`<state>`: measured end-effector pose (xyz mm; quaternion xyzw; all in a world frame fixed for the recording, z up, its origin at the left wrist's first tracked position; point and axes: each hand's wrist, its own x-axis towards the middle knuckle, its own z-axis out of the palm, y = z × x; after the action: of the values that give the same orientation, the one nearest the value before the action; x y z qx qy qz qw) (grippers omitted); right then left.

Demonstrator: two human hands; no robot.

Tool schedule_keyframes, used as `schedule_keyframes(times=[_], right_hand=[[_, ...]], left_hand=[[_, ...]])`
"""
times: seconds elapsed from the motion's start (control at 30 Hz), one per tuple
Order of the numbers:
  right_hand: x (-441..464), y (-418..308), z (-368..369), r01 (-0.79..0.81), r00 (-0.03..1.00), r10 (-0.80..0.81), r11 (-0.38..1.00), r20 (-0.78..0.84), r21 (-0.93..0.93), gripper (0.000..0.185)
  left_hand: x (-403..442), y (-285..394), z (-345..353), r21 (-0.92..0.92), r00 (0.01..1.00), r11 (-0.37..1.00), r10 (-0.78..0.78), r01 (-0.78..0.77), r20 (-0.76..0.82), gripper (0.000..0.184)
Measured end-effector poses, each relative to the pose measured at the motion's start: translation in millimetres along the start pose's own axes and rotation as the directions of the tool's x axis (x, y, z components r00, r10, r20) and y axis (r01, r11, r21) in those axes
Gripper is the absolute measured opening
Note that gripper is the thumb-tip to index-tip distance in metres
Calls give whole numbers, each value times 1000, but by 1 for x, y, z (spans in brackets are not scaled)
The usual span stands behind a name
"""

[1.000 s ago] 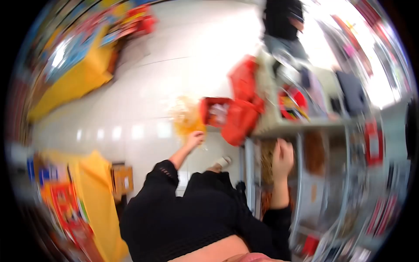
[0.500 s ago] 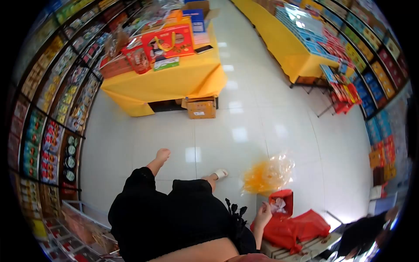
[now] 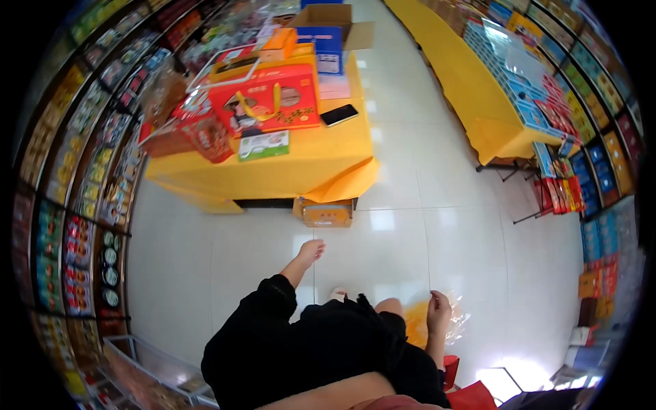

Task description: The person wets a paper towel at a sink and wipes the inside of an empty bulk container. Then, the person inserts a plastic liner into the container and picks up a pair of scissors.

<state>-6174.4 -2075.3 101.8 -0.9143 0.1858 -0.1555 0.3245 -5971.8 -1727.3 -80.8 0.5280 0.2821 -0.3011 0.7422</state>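
Observation:
My left hand (image 3: 311, 251) hangs over the tiled floor, just in front of the yellow-covered table (image 3: 273, 174). Its fingers are loosely curled and too small to read clearly. My right hand (image 3: 439, 313) is lower right, fingers bent, above yellow and clear plastic bags (image 3: 418, 321) on the floor; whether anything thin is between its fingers cannot be made out. On the table lie a red gift box (image 3: 297, 102) with a yellow handle, a black phone (image 3: 339, 115), a green and white packet (image 3: 264, 145) and a red bag (image 3: 210, 139).
A brown carton (image 3: 328, 214) sits under the table's front edge. Shelves of packaged goods (image 3: 78, 239) line the left side. Another yellow-covered table (image 3: 495, 140) stands at right, with a rack of red packets (image 3: 564, 195). Red items (image 3: 471, 396) are at the bottom right.
The view has swung from the red bags and shelving toward the yellow table, which is now nearer. My left hand is closer to the table; my right hand has come forward past the red bin.

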Motion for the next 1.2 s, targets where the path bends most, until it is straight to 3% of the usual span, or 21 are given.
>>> schedule_keyframes(times=[0.03,0.07,0.1,0.13,0.23,0.33,0.4,0.47,0.53,0.6,0.67,0.8,0.87,0.93,1.0,1.07,1.13,1.2], right_hand=[[13,19,-3,-126,991,127,992,39,-23,12],[27,36,-6,-144,989,145,985,7,-96,11],[41,62,-7,-106,994,105,982,-19,-158,11],[62,72,-13,-200,978,207,959,19,-200,11],[158,114,-21,-171,981,189,937,31,-306,12],[285,160,-15,-144,982,178,929,69,-342,13],[405,178,-4,-70,995,88,946,40,-317,14],[525,168,19,-12,995,42,955,94,-295,16],[639,114,45,131,974,-92,974,205,-186,18],[728,42,76,290,916,-292,956,276,50,19],[800,-17,122,365,840,-413,910,352,196,18],[884,-124,204,488,649,-677,721,347,493,15],[915,-154,243,584,525,-800,586,289,562,14],[948,-165,275,652,441,-856,512,269,559,15],[989,-157,293,667,376,-870,493,319,559,15],[1034,-145,311,673,356,-864,501,356,544,15],[1081,-127,322,666,351,-851,520,391,535,15],[1125,-114,336,474,535,-655,756,533,452,14]], left_hand=[[14,33,40,-13,998,999,36,-36,49,12],[26,67,83,-40,992,996,85,-81,96,13],[49,88,117,0,963,988,148,-152,226,13],[69,107,145,26,917,974,201,-223,344,13],[76,176,237,86,855,940,259,-330,450,16],[110,226,286,207,838,892,267,-401,476,20],[169,243,305,268,852,866,277,-421,443,23],[198,272,317,347,907,852,293,-391,302,23],[185,316,334,332,914,855,341,-398,220,22],[180,358,349,234,755,719,642,-654,136,20],[179,403,347,254,595,611,791,-750,-142,18],[200,486,333,407,153,435,811,-803,-565,27],[228,524,325,537,-34,403,777,-741,-629,37],[253,564,326,548,-119,440,693,-712,-711,43],[267,597,324,524,-104,537,626,-661,-773,45],[279,626,322,465,-132,450,596,-763,-792,46],[288,641,323,496,-173,487,565,-719,-806,47],[294,652,321,531,-213,562,533,-634,-819,48]])
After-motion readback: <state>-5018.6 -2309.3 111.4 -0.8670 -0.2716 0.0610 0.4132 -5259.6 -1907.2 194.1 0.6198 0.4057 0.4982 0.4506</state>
